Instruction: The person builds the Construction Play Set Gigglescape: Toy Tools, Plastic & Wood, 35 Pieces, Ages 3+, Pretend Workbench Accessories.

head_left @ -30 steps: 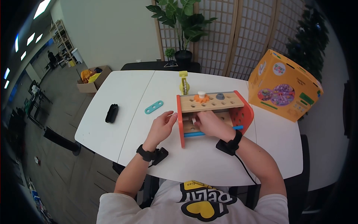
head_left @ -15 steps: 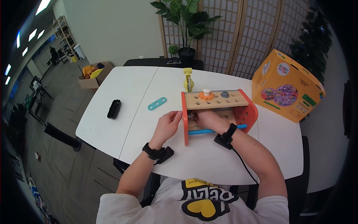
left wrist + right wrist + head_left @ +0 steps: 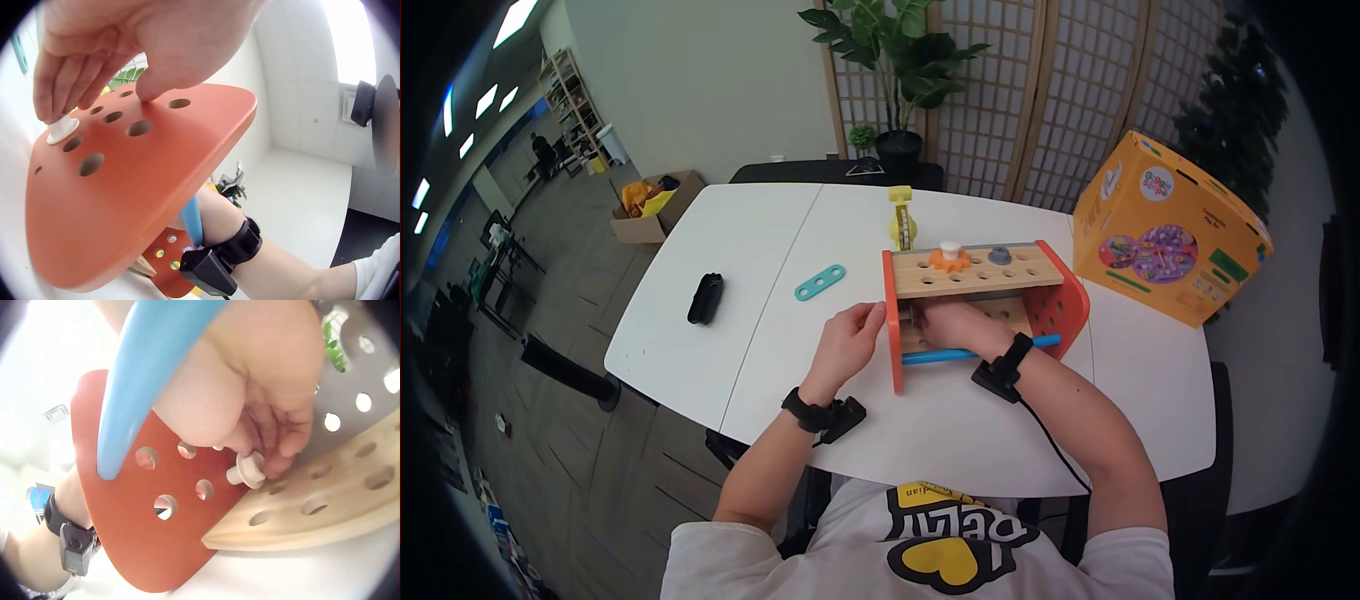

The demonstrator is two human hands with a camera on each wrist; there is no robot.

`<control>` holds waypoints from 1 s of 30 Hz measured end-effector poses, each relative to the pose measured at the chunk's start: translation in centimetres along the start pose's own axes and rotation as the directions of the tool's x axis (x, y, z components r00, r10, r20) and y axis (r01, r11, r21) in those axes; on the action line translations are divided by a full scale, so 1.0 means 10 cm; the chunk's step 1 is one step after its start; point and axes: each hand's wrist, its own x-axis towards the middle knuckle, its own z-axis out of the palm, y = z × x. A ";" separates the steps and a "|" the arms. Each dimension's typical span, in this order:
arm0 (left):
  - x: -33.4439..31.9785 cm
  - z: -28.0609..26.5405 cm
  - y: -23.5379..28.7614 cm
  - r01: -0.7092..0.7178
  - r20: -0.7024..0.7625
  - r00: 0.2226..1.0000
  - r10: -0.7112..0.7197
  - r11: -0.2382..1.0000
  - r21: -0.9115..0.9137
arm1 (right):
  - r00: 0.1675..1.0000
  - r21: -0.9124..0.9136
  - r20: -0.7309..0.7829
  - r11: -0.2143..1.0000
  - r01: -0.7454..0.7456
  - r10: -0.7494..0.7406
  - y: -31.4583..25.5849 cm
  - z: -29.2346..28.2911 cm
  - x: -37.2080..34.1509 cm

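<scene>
A toy workbench with red side panels stands on the table, wooden shelves between them. My left hand is at the outside of its left panel. In the left wrist view, its fingertips touch a white flanged piece on the panel's outer face, while the thumb rests on the panel among the holes. My right hand reaches inside, under the top shelf. Its fingers pinch a white toy bolt by its hexagonal head, the shank pointing at the panel's inner face.
A blue rod crosses the workbench front. On top sit an orange gear with a white peg and a grey piece. A teal strip, black case, yellow toy and large orange box lie around.
The left hand has come up against the outside of the left panel. The right hand stays inside the workbench, its fingers shifted slightly toward that panel. The head view has shifted a little.
</scene>
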 end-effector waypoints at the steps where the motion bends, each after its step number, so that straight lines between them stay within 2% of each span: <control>1: 0.00 0.00 0.00 -0.002 0.001 1.000 0.002 1.000 0.001 | 0.999 0.021 -0.033 1.000 0.010 -0.009 0.00 0.01 -0.01; 3: -0.01 0.00 0.00 -0.001 0.006 1.000 0.001 1.000 -0.007 | 0.995 0.060 -0.099 0.998 0.030 -0.024 0.01 0.02 -0.04; 12: -0.02 -0.01 0.03 0.011 0.014 1.000 -0.010 1.000 -0.026 | 0.997 0.021 -0.071 0.999 0.029 -0.027 0.08 0.08 0.06; 15: -0.01 0.02 -0.05 -0.015 -0.001 1.000 0.015 0.999 -0.049 | 0.996 0.110 -0.086 0.994 -0.028 0.037 -0.01 0.04 0.03; 18: -0.03 0.03 -0.03 -0.021 -0.020 1.000 0.019 0.997 -0.074 | 0.998 0.080 -0.052 0.997 -0.021 0.026 -0.10 -0.06 -0.05; 21: -0.07 0.01 0.04 -0.009 -0.014 1.000 0.008 0.995 -0.096 | 0.997 0.140 -0.076 0.990 -0.008 0.019 -0.04 -0.02 -0.04; 24: -0.05 0.02 0.01 -0.007 -0.009 1.000 0.006 0.995 -0.096 | 0.997 0.011 -0.064 0.999 0.038 -0.037 0.01 0.02 0.00; 27: -0.05 0.03 -0.03 -0.007 -0.007 1.000 0.007 0.996 -0.084 | 1.000 -0.029 0.013 0.999 -0.019 0.019 0.02 0.04 0.05; 30: -0.04 0.04 -0.06 -0.009 -0.005 1.000 0.008 0.995 -0.097 | 0.995 0.042 -0.071 0.997 -0.067 0.070 -0.08 0.00 0.01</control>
